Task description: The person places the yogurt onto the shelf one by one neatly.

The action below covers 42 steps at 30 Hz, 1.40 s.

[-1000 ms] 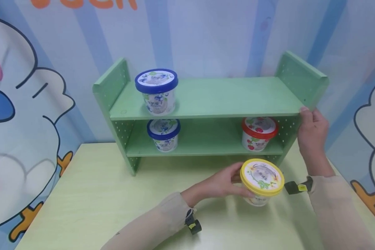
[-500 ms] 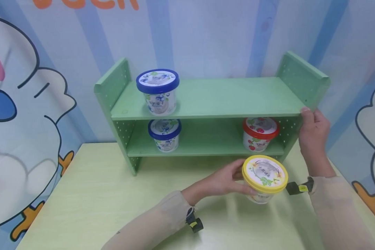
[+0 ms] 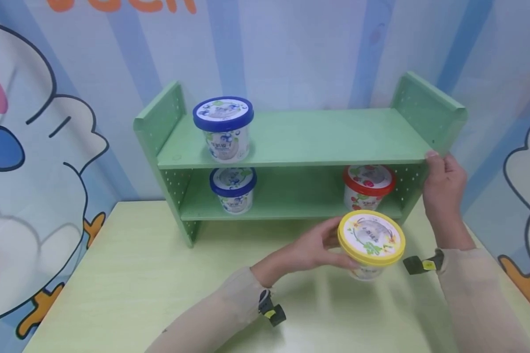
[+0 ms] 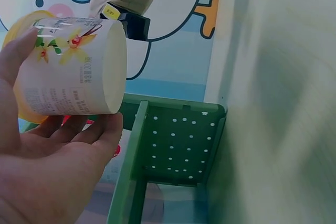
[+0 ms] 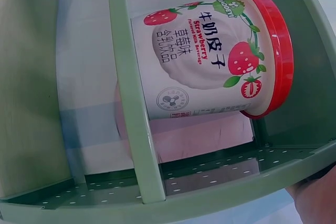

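Note:
My left hand (image 3: 311,247) grips a white paper tub with a yellow lid (image 3: 371,238) by its side, thumb in front. It is upright, above the table before the shelf's right end. In the left wrist view, the tub's side (image 4: 68,72) shows yellow flowers, and fingers curl under it. My right hand (image 3: 443,193) holds the right side panel of a green two-tier shelf (image 3: 327,137), its thumb at the upper board's corner. A red-lidded strawberry tub (image 3: 369,180) stands on the lower tier at the right; its label (image 5: 210,61) reads clearly in the right wrist view.
One blue-lidded tub (image 3: 224,128) stands on the upper tier at the left. Another blue-lidded tub (image 3: 233,190) sits below it on the lower tier. The shelf rests on a pale table (image 3: 115,274) against a wall with cartoon figures (image 3: 35,196).
My left hand has lifted the yellow-lidded tub slightly, closer to the lower tier, so its lid now overlaps the red-lidded tub's base in the head view. My right hand keeps its place on the shelf.

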Each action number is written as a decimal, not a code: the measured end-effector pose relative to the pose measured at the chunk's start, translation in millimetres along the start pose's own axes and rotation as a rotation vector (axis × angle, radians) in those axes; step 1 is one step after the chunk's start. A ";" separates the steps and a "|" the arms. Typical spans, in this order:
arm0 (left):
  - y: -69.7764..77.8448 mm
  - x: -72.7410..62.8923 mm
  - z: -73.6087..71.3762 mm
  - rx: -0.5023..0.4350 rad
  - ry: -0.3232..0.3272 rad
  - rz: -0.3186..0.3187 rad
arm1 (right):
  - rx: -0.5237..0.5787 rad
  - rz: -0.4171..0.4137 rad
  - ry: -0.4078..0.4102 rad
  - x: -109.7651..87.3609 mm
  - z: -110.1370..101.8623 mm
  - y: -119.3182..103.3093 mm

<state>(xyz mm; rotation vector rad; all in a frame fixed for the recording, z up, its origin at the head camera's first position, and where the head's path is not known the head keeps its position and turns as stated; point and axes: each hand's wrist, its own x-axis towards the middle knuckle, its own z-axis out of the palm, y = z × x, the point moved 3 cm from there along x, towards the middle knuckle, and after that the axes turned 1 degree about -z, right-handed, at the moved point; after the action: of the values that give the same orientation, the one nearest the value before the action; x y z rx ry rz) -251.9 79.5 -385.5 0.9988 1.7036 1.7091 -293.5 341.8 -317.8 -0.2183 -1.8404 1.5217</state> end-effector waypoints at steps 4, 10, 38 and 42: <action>3.3 0.7 -0.7 -0.014 -0.009 0.020 | 0.005 -0.018 -0.004 -1.1 0.3 -1.2; 7.4 3.9 -0.3 -0.008 -0.021 0.050 | 0.007 -0.012 -0.012 -0.3 0.1 -0.2; 29.8 6.2 -7.5 -0.087 -0.004 0.069 | -0.009 0.016 0.004 -2.5 0.6 -2.2; 34.3 6.8 -9.3 -0.072 0.007 0.066 | -0.021 0.018 0.000 -1.8 0.3 -2.1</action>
<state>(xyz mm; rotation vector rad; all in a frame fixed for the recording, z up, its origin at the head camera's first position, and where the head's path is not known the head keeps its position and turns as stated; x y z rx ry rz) -258.6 76.9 -350.1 1.0286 1.6179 1.8043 -291.7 340.0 -316.7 -0.2452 -1.8590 1.5150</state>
